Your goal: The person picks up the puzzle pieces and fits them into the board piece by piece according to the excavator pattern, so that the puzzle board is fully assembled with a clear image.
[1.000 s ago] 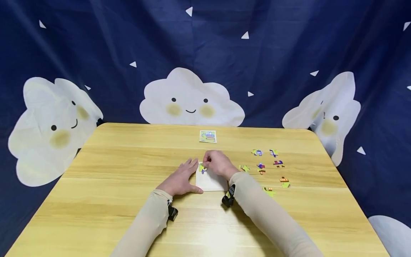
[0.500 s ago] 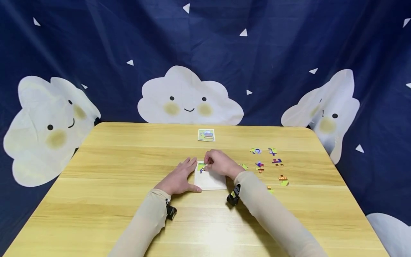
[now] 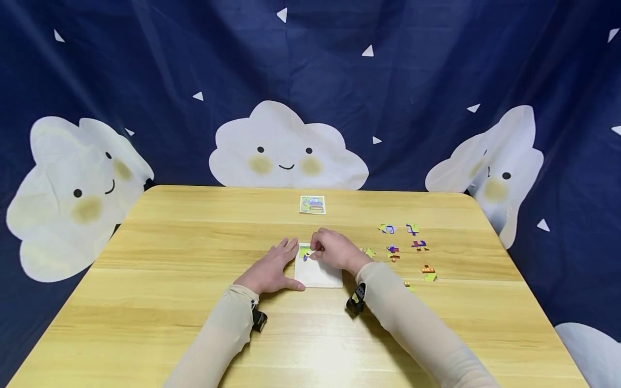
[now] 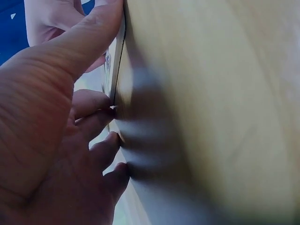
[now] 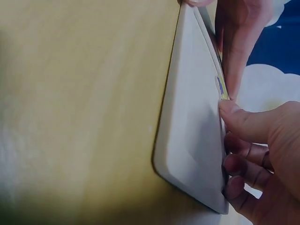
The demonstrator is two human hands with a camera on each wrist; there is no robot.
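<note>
Evidently, your left hand (image 3: 269, 271) lay fingers-out against the white tray (image 3: 317, 277); your right hand (image 3: 336, 250) curled at the puzzle piece (image 3: 304, 251) in its far-left corner, whether pinching or pressing I couldn't tell. Seating it well probably called for gentle, level pressure. Since a second earlier, your right hand had shifted rightward.
</note>
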